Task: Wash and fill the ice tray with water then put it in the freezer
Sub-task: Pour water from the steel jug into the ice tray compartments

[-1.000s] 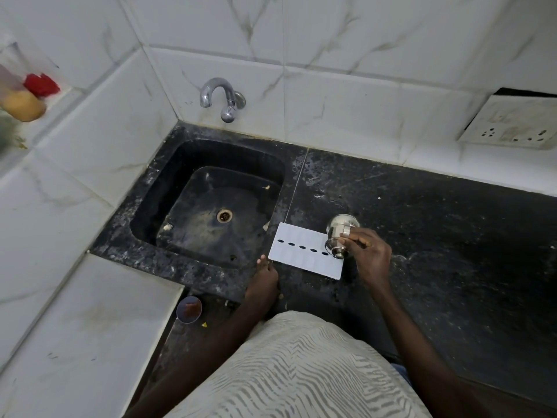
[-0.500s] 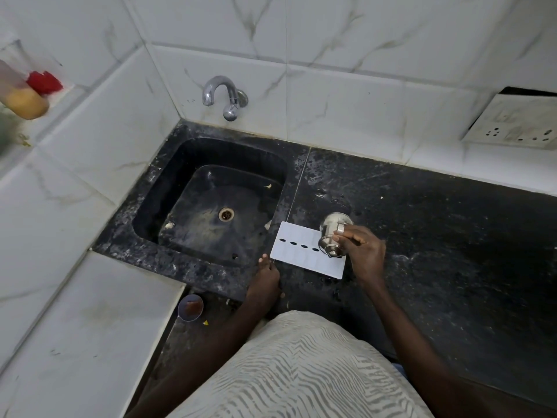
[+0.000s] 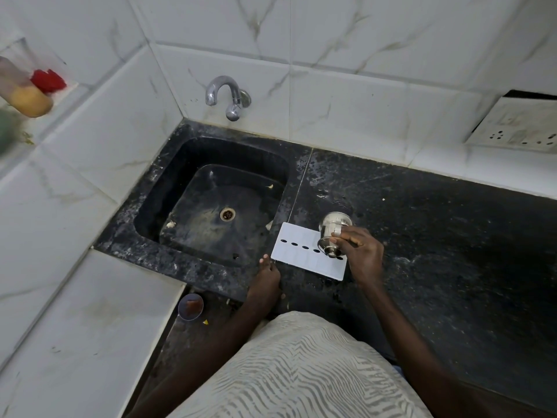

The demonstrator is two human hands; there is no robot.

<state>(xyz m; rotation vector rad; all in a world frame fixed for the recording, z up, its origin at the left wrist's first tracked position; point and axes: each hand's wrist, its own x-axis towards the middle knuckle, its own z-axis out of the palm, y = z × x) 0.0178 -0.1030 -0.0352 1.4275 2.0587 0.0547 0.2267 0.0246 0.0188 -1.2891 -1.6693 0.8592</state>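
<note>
Ice tray (image 3: 304, 251) flat on the black tabletop (image 3: 437, 236) – right beside the sink (image 3: 211, 206).
Right hand (image 3: 360, 254) grips a tilted steel cup (image 3: 333, 236) over it; left hand (image 3: 266, 277) rests fingertips at its corner, holding nothing.

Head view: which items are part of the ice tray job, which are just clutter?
In the job:
white ice tray on the counter
steel cup, tipped over the tray in the right hand
left hand at the tray's corner
tap
sink

Lying about:
small bowl below the counter edge
wall socket
red and yellow items on the ledge
</note>
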